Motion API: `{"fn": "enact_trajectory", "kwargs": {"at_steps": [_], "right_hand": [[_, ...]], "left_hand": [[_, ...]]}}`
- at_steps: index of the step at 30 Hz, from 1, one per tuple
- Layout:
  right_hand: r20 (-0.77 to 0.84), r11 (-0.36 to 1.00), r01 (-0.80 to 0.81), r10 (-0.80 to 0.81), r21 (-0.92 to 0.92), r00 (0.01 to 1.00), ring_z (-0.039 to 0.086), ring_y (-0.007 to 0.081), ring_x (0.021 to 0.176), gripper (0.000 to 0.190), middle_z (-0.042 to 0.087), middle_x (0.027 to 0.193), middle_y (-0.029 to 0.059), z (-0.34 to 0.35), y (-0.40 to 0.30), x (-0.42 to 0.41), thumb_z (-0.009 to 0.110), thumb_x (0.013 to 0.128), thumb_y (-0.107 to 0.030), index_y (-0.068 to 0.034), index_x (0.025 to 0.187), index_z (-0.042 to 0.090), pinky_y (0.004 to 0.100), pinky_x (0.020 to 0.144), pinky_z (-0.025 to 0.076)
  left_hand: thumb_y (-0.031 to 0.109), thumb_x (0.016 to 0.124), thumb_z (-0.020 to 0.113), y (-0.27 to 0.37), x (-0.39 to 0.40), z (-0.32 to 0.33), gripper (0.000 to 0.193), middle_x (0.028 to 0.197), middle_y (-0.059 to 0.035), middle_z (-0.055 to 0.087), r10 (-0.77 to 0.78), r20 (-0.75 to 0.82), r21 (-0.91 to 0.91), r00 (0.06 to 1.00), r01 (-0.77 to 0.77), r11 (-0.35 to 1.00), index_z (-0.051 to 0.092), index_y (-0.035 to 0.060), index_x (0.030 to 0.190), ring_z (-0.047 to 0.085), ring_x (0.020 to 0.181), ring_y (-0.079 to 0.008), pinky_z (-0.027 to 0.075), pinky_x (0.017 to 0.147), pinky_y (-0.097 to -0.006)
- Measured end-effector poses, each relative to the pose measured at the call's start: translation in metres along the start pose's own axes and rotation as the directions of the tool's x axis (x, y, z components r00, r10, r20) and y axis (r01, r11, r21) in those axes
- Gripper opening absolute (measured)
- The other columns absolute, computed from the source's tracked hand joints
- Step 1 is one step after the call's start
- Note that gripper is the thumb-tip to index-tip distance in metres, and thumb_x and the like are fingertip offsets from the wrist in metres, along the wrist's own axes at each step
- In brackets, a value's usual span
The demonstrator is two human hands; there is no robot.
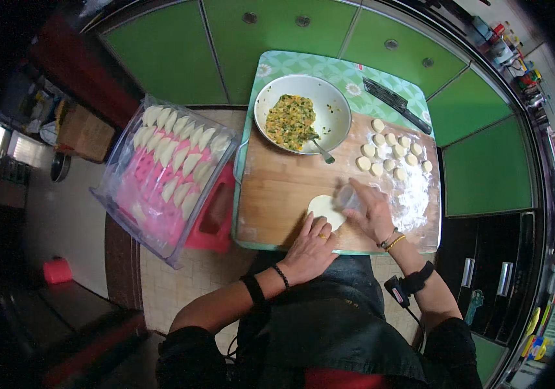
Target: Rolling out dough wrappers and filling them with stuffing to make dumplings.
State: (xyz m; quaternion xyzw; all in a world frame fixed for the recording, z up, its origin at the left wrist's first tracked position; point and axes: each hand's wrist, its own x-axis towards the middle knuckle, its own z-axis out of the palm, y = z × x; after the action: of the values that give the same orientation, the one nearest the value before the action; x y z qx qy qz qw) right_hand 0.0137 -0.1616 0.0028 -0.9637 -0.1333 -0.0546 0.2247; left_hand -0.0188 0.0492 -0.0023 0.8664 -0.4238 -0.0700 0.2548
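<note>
A round, flat dough wrapper point(325, 210) lies near the front of the wooden board point(282, 187). The fingertips of my left hand point(311, 248) rest on its lower left edge, the fingers slightly apart. My right hand point(372, 211) grips a translucent cylinder, perhaps a cup point(348, 198), at the wrapper's right side; whether the two touch is unclear. Several small dough pieces point(398, 151) lie at the board's right, beside scattered white flour point(411, 204). A metal bowl point(338, 104) at the back left of the board holds chopped filling point(289, 121) and a spoon point(323, 150).
A cleaver point(394, 103) lies at the table's back right, on a green patterned cover point(326, 65). Left of the table, a plastic-covered tray point(199, 202) holds rows of folded dumplings point(191, 164) on pink sheeting, above a red stool point(219, 214). Green cabinets point(277, 48) stand behind.
</note>
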Motion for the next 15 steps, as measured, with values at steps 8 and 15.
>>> {"fn": "enact_trajectory", "kwargs": {"at_steps": [8,15], "right_hand": [[0.021,0.981,0.004,0.000,-0.193,1.000,0.049,0.0297,0.104,0.076,0.055,0.110,0.0126,0.025,-0.038,0.008,0.062,0.076,-0.058,-0.009,0.131,0.045,0.0448,0.087,0.035],[-0.069,0.994,-0.109,0.106,-0.026,0.992,0.053,0.0328,0.101,0.071,0.058,0.109,0.0167,0.023,-0.016,0.023,0.068,0.077,-0.044,-0.007,0.133,0.044,0.0445,0.090,0.036]], "left_hand": [[0.039,0.081,0.063,-0.001,-0.015,0.027,0.058,0.121,-0.0174,0.050,0.036,-0.095,0.025,0.995,-0.034,0.999,0.053,-0.0036,0.119,0.039,0.123,-0.0322,0.019,0.109,-0.0576],[0.035,0.081,0.062,-0.008,-0.009,-0.009,0.050,0.122,-0.0193,0.050,-0.048,0.141,0.015,0.989,0.047,0.999,0.055,-0.0035,0.112,0.039,0.125,-0.0342,0.019,0.109,-0.0580]]}}
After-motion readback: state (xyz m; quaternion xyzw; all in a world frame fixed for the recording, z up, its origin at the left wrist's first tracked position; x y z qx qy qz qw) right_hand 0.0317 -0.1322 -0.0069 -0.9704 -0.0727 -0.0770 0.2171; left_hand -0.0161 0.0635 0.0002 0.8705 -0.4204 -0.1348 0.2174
